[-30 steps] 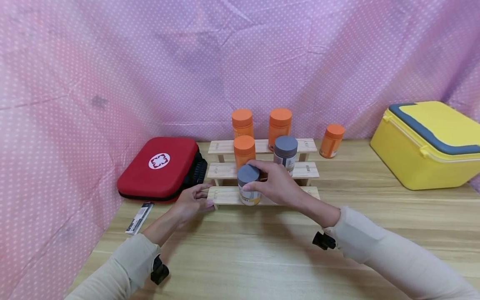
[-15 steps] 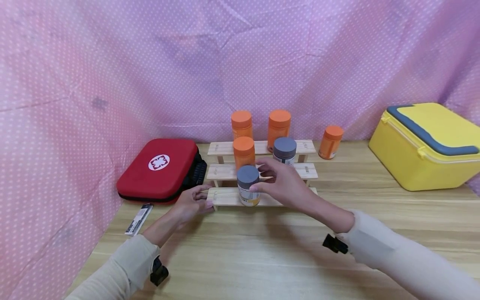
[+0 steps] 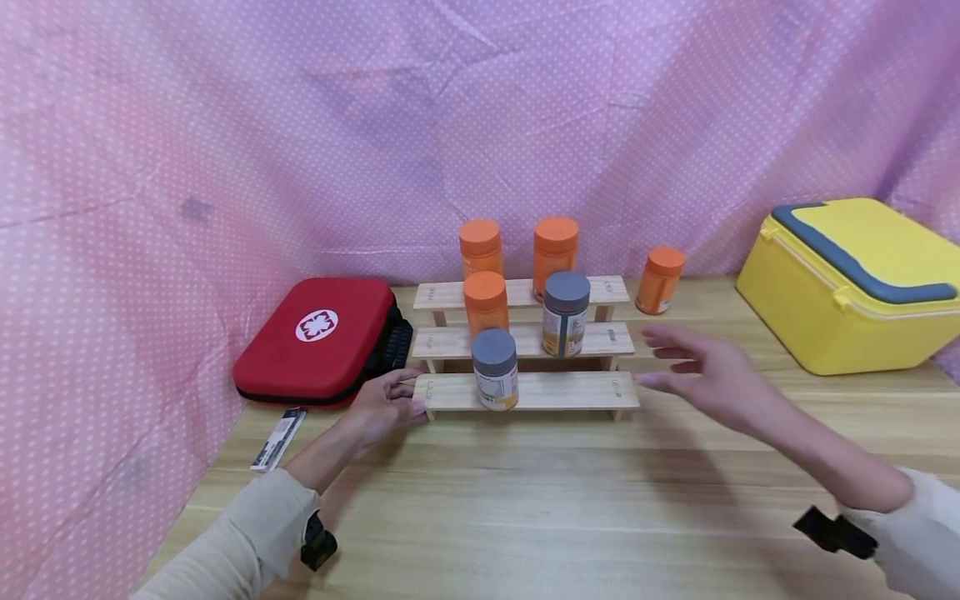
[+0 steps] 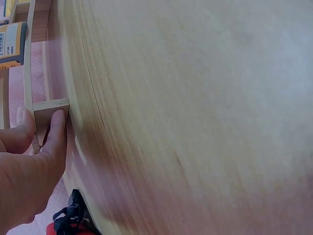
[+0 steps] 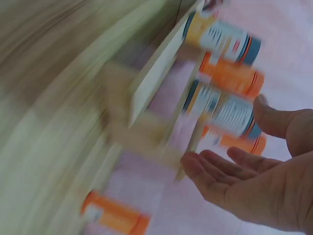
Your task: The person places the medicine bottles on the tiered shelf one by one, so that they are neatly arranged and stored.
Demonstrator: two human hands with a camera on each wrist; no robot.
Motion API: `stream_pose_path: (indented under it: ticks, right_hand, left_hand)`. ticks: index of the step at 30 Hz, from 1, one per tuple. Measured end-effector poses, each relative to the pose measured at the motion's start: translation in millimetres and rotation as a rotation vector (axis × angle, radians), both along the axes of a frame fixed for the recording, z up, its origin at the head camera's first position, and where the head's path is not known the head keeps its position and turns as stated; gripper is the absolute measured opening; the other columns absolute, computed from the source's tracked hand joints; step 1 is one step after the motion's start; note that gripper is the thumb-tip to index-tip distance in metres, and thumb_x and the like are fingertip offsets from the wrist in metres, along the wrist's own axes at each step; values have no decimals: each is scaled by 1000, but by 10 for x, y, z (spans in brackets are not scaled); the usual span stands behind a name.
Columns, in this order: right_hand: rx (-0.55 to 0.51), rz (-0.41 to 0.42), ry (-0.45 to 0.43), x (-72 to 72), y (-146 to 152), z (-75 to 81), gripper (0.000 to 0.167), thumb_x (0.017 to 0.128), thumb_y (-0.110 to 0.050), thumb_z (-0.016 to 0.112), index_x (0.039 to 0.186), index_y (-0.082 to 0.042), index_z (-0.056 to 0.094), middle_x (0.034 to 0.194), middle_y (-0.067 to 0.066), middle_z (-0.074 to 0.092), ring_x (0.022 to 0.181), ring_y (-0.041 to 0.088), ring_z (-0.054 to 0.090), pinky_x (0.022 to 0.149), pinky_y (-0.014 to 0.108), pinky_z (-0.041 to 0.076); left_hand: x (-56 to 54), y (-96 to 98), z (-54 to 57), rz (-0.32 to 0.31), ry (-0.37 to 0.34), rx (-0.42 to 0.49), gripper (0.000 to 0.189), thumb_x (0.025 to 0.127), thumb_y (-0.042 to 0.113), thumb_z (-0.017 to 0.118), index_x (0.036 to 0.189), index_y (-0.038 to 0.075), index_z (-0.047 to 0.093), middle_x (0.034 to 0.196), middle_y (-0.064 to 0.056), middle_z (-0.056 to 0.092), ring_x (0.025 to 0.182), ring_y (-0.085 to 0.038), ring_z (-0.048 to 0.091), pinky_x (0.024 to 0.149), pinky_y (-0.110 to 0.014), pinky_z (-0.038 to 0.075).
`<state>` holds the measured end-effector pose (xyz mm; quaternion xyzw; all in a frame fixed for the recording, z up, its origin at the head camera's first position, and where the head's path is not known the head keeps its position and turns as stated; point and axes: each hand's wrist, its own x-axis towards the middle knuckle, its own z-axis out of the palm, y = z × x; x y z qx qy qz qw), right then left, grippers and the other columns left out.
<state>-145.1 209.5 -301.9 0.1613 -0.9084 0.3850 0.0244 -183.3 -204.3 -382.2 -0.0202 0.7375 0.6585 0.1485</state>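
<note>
A three-step wooden display rack [image 3: 570,392] stands on the table. My left hand [image 3: 381,408] holds the left end of its lowest step; in the left wrist view the thumb lies by the board and a finger against the leg [image 4: 51,105]. On the lowest step sits a grey-lidded jar [image 3: 496,371]. The middle step bears an orange jar [image 3: 486,304] and another grey-lidded jar [image 3: 566,317]. Two orange jars [image 3: 555,254] are on the top step. My right hand [image 3: 712,379] hovers off the rack's right end, fingers extended and holding nothing.
A small orange jar [image 3: 661,282] stands on the table right of the rack. Farther right is a yellow box [image 3: 847,292] with a grey-edged lid. To the left lie a red first-aid case [image 3: 315,333] and a small flat packet [image 3: 278,439]. A pink dotted cloth [image 3: 450,125] hangs behind.
My right hand has let go of the grey-lidded jar on the lowest step and moved right, past the rack's end. The left hand has stayed put.
</note>
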Motion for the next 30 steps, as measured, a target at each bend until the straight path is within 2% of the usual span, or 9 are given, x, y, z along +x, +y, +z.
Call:
stream_pose_path:
  ticks: [4,7,9,12,14,16,19,25,30]
  right_hand:
    - [28,-58,-15,-77,339,-51,61,88,-25,71,138,1,48,131,26,54,112,41,56,80,26,57]
    - [44,-86,7,-195,551,-72,61,89,-24,71,138,3,47,132,27,52,113,43,54,73,7,50]
    - [56,-103,14,-309,674,-76,63,89,-25,70,138,5,45,134,29,49,115,46,51,69,1,44]
    - [72,-142,1,-522,832,-77,66,91,-29,68,140,6,42,139,30,44,120,48,47,68,-1,39]
    - [77,-163,-16,-670,908,-74,69,92,-33,66,142,5,38,141,31,41,123,48,43,78,10,46]
    - [78,-174,-36,-823,955,-72,74,92,-37,64,145,4,33,144,31,37,126,48,40,93,29,48]
    - [72,-166,-83,-1031,965,-48,82,93,-44,60,150,2,22,148,31,30,130,50,33,99,63,37]
    - [6,-164,-139,-1360,878,20,89,92,-47,59,153,-1,12,150,34,23,133,52,27,104,67,29]
    - [-26,-127,-203,-1581,831,-54,92,92,-45,60,153,-1,7,152,33,15,135,53,21,106,68,26]
  left_hand:
    - [0,-3,-2,3,-5,-9,57,87,-18,56,139,-7,38,122,-28,55,95,-20,62,89,-41,54]
    - [-1,-6,-7,-1,-1,-14,56,87,-16,57,139,-7,39,122,-28,55,95,-20,62,89,-41,54]
    - [-3,-9,-11,-4,4,-9,57,87,-16,57,140,-7,38,122,-28,55,95,-20,62,89,-41,54]
    - [-5,-10,-14,-5,12,-2,57,86,-17,57,139,-7,39,121,-29,55,95,-19,62,89,-41,54]
    - [-9,-13,-17,-4,9,0,57,86,-17,56,139,-7,39,121,-28,55,94,-19,62,89,-41,54]
    - [-11,-18,-20,-4,8,3,57,87,-17,56,140,-7,39,120,-28,55,94,-19,62,89,-41,54]
    - [-14,-28,-21,-3,1,0,57,87,-17,55,141,-6,38,121,-27,55,94,-18,62,90,-41,54]
    - [-8,-17,-6,-9,4,-14,57,88,-15,56,141,-7,37,122,-28,54,97,-21,61,91,-44,53]
    - [-3,-4,11,-1,-11,-14,57,89,-14,56,142,-5,37,125,-28,53,98,-22,61,92,-45,52]
